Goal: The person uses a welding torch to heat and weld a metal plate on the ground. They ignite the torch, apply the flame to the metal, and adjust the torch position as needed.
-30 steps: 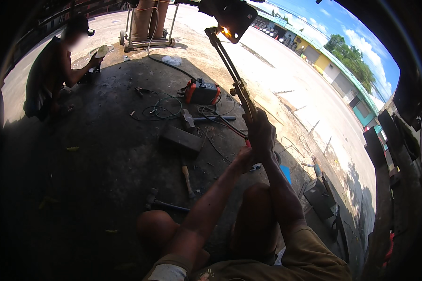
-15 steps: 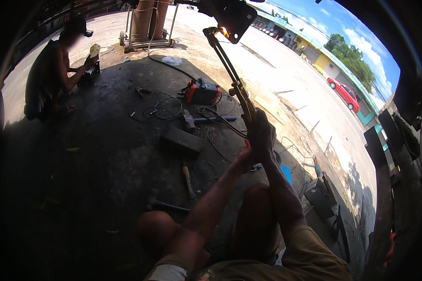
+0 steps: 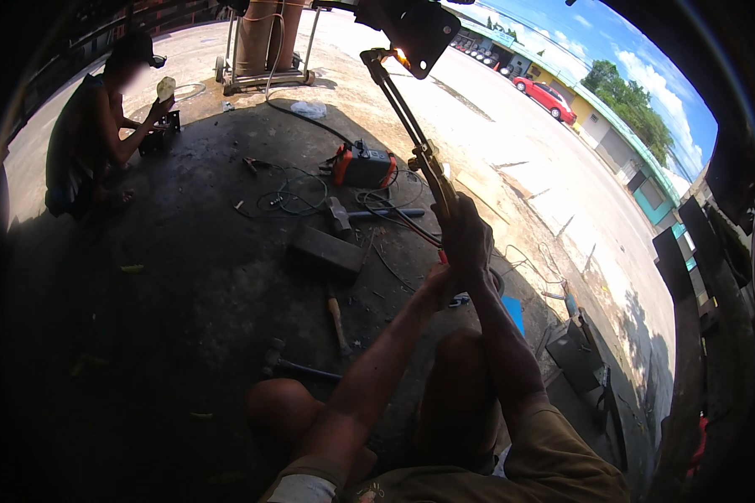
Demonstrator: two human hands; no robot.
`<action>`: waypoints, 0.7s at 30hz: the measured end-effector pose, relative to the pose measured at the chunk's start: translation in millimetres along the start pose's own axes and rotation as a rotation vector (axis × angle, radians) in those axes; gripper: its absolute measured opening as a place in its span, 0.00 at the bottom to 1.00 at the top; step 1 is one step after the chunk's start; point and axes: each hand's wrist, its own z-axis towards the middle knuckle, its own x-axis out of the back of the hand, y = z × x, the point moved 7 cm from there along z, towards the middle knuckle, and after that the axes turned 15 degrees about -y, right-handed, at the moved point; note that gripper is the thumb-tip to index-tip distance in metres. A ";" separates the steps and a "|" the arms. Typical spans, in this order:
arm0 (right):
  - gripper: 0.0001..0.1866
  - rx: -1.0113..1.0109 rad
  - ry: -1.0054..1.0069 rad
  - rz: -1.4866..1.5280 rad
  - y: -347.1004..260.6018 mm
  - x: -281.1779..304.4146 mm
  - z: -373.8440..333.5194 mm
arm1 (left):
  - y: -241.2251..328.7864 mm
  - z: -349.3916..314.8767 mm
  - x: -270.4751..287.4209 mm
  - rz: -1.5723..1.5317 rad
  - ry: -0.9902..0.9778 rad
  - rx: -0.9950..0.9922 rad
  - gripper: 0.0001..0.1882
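Both my hands hold a long brass cutting torch, which slants up and away from me. My right hand is closed around its handle. Just below, my left hand is wrapped at the rear end, near a red fitting; its fingers are partly hidden. A small orange flame glows where the torch tip meets the edge of a dark metal plate with round holes, overhead. The plate is attached to a dark structure that runs out of the top of the view.
An orange-and-black welding machine stands ahead amid cables. A sledgehammer, a metal block and another hammer lie on the floor. Gas cylinders stand on a cart. At left a person crouches, holding a pale object. Scrap metal lies right.
A red car on the street has moved left, farther along the road. The crouching person's hands have shifted slightly. My hands and the torch stay nearly still, the tip a touch further left.
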 end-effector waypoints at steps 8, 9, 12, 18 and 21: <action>0.14 -0.003 0.001 0.045 -2.1 -3.2 3.7 | -0.2 1.9 5.2 -0.063 -0.006 -0.026 0.30; 0.14 -0.001 -0.005 0.060 -2.0 -5.6 4.6 | 0.4 1.5 7.9 -0.066 -0.006 -0.036 0.30; 0.15 -0.027 -0.015 0.041 -0.5 -1.5 3.8 | -3.2 5.2 5.2 -0.071 -0.028 -0.051 0.30; 0.16 0.005 0.020 0.021 3.9 -2.3 2.7 | -4.4 3.6 4.6 -0.092 -0.029 -0.053 0.22; 0.17 0.004 0.011 0.033 3.8 -1.6 2.7 | -6.3 4.0 6.0 -0.107 -0.052 -0.066 0.23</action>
